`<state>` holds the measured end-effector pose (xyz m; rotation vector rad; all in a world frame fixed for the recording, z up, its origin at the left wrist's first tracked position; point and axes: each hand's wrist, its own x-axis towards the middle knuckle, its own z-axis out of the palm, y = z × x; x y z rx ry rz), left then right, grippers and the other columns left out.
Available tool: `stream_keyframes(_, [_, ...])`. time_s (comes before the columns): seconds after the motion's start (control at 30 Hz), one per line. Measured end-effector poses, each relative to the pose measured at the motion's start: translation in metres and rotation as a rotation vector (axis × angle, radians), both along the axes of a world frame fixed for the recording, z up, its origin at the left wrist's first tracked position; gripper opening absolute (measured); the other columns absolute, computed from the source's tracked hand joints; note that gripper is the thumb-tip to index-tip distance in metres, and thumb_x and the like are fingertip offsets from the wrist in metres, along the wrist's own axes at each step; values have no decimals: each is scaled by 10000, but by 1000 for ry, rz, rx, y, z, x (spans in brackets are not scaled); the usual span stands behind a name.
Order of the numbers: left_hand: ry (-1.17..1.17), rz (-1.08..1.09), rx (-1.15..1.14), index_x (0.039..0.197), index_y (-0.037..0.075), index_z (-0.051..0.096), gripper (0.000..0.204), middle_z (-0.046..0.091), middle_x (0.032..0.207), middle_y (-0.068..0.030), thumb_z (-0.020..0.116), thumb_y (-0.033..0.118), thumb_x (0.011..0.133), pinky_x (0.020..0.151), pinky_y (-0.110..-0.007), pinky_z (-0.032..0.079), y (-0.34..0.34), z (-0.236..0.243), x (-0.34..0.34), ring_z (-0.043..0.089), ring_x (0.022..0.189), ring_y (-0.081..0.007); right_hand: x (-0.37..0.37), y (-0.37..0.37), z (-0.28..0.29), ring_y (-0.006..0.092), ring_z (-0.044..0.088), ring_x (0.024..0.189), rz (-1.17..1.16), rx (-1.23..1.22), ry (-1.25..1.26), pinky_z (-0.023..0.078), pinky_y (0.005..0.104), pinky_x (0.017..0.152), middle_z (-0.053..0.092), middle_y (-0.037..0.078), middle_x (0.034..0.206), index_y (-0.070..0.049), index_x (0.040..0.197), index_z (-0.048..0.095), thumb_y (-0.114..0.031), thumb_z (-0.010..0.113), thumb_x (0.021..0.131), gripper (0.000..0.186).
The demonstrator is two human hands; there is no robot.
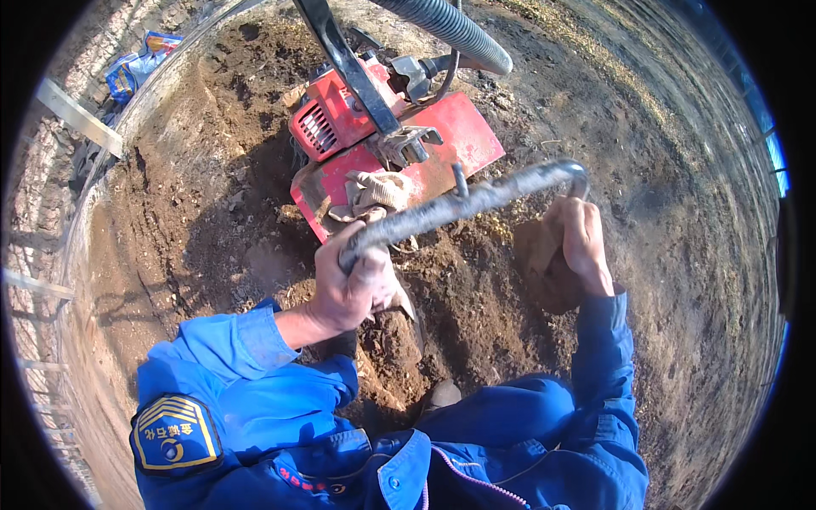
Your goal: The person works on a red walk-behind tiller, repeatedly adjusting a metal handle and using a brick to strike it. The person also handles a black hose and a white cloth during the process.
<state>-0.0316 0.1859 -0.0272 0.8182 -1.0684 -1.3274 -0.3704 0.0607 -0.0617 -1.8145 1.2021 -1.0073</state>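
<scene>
My left hand is closed around the left end of a bent, scuffed grey metal bar. My right hand grips the bar's bent right end, which rises above the fist. The bar slants up to the right and has a short peg midway. Just beyond it sits a red motor tiller, with a slotted engine housing and a wide red cover. Beige cloth gloves lie bunched on the cover, behind the bar. What is beneath my left hand is partly hidden.
A black arm and a ribbed grey hose rise from the tiller. Loose brown soil surrounds it. On the left are a curved pale edge with slats and a blue bag. My boot is below.
</scene>
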Motion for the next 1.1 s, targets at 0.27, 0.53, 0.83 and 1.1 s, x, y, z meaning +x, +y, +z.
stream_keyframes(0.27, [4, -43, 268, 911, 55, 569, 462, 492, 622, 29, 684, 497, 983, 419, -248, 407, -4, -15, 6, 461, 470, -65, 2, -16, -47, 179, 556, 668, -10, 78, 36, 459, 369, 655, 606, 65, 707, -17, 800, 624, -706, 397, 1015, 756])
stream_keyframes(0.53, [26, 93, 452, 798, 123, 507, 529, 430, 548, 27, 592, 607, 993, 406, -316, 381, 5, -9, -6, 423, 417, -127, 39, -29, -12, 264, 582, 744, 11, 184, 276, 471, 408, 692, 630, 131, 816, 33, 1030, 652, -689, 333, 1037, 790])
stream_keyframes(0.83, [-74, 4, 265, 869, 28, 557, 538, 488, 600, 21, 671, 543, 975, 447, -271, 440, 14, -39, 33, 497, 477, -81, 10, 3, -87, 264, 549, 643, 14, 100, 206, 445, 430, 628, 535, 98, 682, -58, 869, 540, -724, 331, 1017, 714])
stream_keyframes(1.1, [-104, 119, 375, 840, 46, 557, 520, 508, 562, 11, 666, 535, 981, 390, -287, 428, -13, 3, -7, 501, 422, -100, 44, -10, -28, 244, 584, 675, -75, 209, 258, 476, 387, 660, 616, 104, 722, -38, 857, 613, -684, 392, 1023, 702])
